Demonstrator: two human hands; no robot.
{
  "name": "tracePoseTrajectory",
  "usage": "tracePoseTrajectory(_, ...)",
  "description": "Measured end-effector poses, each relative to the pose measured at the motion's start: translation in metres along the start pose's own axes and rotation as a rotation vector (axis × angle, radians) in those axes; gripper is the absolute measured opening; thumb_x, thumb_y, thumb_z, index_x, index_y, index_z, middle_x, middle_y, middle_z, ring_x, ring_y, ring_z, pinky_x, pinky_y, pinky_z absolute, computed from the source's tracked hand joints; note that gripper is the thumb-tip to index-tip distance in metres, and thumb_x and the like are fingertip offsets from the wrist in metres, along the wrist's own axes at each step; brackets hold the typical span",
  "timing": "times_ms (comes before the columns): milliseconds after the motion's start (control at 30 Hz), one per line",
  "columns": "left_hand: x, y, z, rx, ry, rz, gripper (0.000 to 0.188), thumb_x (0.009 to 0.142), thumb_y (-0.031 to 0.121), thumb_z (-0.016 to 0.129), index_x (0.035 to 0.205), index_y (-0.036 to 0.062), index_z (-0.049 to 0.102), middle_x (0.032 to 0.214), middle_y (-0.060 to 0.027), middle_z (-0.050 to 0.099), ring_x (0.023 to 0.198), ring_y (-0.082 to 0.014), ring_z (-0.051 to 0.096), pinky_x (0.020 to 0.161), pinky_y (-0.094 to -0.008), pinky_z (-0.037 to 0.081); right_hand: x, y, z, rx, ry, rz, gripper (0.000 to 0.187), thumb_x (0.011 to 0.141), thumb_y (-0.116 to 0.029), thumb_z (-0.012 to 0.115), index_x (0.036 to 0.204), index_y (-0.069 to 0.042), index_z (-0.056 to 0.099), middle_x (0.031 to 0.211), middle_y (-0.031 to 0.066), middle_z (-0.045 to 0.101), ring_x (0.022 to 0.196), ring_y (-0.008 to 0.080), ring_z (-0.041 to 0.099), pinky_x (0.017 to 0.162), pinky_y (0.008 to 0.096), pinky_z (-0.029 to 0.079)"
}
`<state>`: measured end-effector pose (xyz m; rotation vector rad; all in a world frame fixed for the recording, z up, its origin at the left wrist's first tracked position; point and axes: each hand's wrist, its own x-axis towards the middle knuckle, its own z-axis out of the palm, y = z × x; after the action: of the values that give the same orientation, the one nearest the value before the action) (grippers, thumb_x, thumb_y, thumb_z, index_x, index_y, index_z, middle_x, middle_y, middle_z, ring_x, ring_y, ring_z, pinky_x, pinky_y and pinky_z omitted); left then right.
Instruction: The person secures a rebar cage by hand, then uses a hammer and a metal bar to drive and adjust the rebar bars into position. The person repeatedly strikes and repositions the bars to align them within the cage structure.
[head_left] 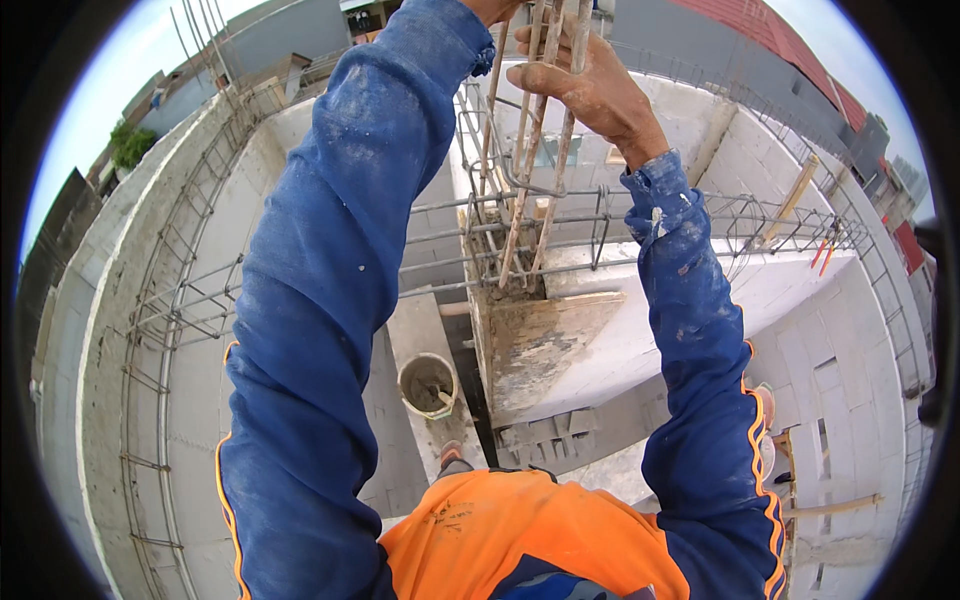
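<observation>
My right hand (600, 95) is closed around upright rusty rebar rods (535, 150) at the top centre, its thumb in front and its fingers partly behind them. Only a sliver of my left hand (490, 8) shows beside the same rods, and its fingers are cut off by the upper edge. The rods run down through a cage of tied steel bars (520, 205) and into the top of a wall corner. Wire stirrups loop around them. Both of my arms are raised, in dusty blue sleeves.
Below, a bucket with grey mortar (428, 386) stands on a narrow plank (412, 325) where one of my feet also shows. Horizontal rebar cages (770, 225) top the white block walls (790, 290) around me. Concrete blocks (560, 435) lie lower down.
</observation>
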<state>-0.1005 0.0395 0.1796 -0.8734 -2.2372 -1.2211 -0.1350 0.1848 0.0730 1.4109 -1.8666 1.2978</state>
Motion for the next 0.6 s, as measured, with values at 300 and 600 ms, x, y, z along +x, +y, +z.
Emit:
tracePoseTrajectory(300, 0.004, -0.007, 0.000, -0.015, 0.016, 0.012, 0.056, 0.105, 0.043, 0.047, 0.141, 0.0006, 0.053, 0.150, -0.0167, 0.049, 0.140, -0.0282, 0.042, 0.118, -0.0404, 0.030, 0.013, -0.010, 0.007, -0.684, -0.055, -0.542, 0.023, 0.090, -0.018, 0.061, 0.103, -0.001, 0.068, 0.108, 0.0223, 0.067, 0.103, 0.0402, 0.062, 0.095, 0.0483, 0.046)
tracePoseTrajectory(600, 0.002, -0.014, -0.004, -0.043, 0.001, 0.012, 0.052, 0.104, 0.042, 0.047, 0.138, 0.0022, 0.057, 0.149, -0.0156, 0.049, 0.140, -0.0284, 0.041, 0.119, -0.0429, 0.028, 0.007, -0.004, 0.007, -0.573, -0.052, -0.411, 0.016, 0.090, -0.023, 0.060, 0.093, -0.011, 0.071, 0.104, 0.0221, 0.067, 0.097, 0.0417, 0.062, 0.086, 0.0490, 0.050)
